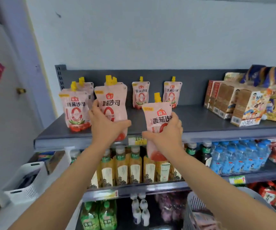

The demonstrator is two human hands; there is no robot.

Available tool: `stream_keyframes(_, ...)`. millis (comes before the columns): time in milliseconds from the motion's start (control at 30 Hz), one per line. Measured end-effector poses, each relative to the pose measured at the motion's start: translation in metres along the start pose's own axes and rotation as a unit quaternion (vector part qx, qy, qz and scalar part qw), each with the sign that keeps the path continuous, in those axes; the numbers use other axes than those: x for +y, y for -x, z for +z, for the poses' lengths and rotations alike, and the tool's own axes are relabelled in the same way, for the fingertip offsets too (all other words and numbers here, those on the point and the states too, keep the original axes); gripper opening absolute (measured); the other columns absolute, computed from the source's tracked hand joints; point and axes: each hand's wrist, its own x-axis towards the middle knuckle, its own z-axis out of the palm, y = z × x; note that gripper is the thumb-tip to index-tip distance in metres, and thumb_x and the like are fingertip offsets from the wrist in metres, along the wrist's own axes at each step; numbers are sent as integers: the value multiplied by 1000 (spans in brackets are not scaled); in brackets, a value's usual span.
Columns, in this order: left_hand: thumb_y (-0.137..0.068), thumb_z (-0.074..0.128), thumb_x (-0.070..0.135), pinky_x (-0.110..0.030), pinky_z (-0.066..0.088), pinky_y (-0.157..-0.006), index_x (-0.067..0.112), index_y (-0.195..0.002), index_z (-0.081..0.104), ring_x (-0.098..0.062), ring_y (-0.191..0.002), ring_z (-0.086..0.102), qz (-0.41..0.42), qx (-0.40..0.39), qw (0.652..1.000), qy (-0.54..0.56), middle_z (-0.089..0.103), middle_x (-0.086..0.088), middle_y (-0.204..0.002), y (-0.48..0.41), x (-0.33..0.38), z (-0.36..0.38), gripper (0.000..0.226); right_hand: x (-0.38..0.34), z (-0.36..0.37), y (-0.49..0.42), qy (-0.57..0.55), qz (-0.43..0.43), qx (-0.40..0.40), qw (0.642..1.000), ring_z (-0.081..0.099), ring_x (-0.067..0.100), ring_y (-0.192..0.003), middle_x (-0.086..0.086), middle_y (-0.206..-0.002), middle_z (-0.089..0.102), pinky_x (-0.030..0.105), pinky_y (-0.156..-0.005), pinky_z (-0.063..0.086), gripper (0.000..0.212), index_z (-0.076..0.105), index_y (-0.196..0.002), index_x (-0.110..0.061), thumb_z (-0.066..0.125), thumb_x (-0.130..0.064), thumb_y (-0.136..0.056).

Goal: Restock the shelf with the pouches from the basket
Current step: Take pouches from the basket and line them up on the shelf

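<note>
Head view: the left hand grips a pink pouch standing at the front of the top shelf. The right hand clasps another pouch, held upright just before the shelf edge, beside the standing pouches.

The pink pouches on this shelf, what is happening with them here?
A person is restocking the grey metal top shelf with pink spouted sauce pouches with yellow caps. The left hand grips one pouch at the shelf's front edge. The right hand holds another pouch in front of the shelf, not yet placed. More such pouches already stand on the shelf. A grey plastic basket sits at lower right.
</note>
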Motion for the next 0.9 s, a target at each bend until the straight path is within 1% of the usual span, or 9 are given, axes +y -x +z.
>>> stream_keyframes(67, -45, 87, 34, -37, 31, -107, 16, -146, 14, -24, -134, 28, -17, 3, 1000, -9, 25, -7, -145, -25, -5, 5, 125, -9, 7, -12, -12, -15, 2, 1000, 27, 24, -131, 5, -139, 33, 41, -108, 30, 107, 19, -146, -16, 86, -27, -64)
stream_keyframes(133, -40, 86, 36, -43, 33, -109, 19, -144, 13, -26, -132, 29, -16, 4, 1000, -15, 26, -7, -142, -46, -14, 15, 128, -14, 16, -27, -20, -30, 5, 999, 25, 24, -132, 4, -140, 32, 43, -110, 29, 109, 17, -147, -16, 86, -27, -63)
stream_keyframes(267, -48, 90, 28, -44, 33, -107, 15, -144, 12, -28, -131, 28, -31, 20, 998, -54, 24, -9, -140, -82, -31, 45, 125, -16, 35, -60, -26, -47, 15, 998, 26, 22, -130, 2, -138, 33, 47, -111, 31, 111, 17, -146, -19, 87, -28, -61)
stream_keyframes(367, -49, 91, 31, -49, 32, -107, 13, -142, 16, -32, -130, 31, -77, 32, 992, -91, 27, -12, -140, -111, -50, 69, 121, -12, 50, -87, -34, -56, 5, 998, 25, 18, -128, -2, -138, 32, 47, -111, 31, 110, 19, -145, -21, 87, -27, -59)
stream_keyframes(467, -49, 92, 30, -50, 31, -106, 12, -139, 18, -34, -130, 30, -121, 37, 987, -95, 27, -13, -140, -136, -67, 88, 118, -5, 66, -112, -34, -76, 0, 996, 25, 14, -126, -6, -137, 32, 46, -110, 32, 111, 19, -145, -24, 86, -28, -57)
stream_keyframes(533, -49, 92, 28, -49, 31, -106, 12, -138, 19, -34, -130, 30, -120, 44, 987, -101, 27, -14, -140, -146, -78, 99, 115, 2, 77, -124, -31, -79, -14, 996, 24, 12, -125, -8, -136, 31, 44, -111, 32, 114, 16, -147, -25, 86, -29, -57)
stream_keyframes(600, -50, 91, 29, -50, 30, -105, 12, -135, 20, -33, -130, 30, -96, 51, 989, -101, 28, -13, -138, -152, -84, 108, 112, 9, 87, -132, -28, -74, -25, 997, 25, 9, -120, -10, -131, 31, 43, -110, 33, 116, 14, -148, -25, 85, -30, -56)
stream_keyframes(700, -51, 91, 32, -50, 29, -104, 10, -132, 23, -32, -129, 30, -82, 62, 991, -87, 29, -13, -136, -156, -86, 117, 108, 18, 99, -141, -30, -68, -24, 997, 25, 6, -114, -13, -124, 31, 44, -108, 36, 115, 16, -147, -27, 85, -30, -55)
stream_keyframes(900, -46, 93, 34, -49, 31, -104, 10, -133, 22, -32, -129, 32, -99, 63, 988, -100, 30, -12, -135, -154, -83, 114, 115, 24, 107, -150, -48, -55, -3, 997, 21, 0, -111, -15, -122, 30, 44, -109, 34, 111, 21, -143, -26, 87, -28, -54)
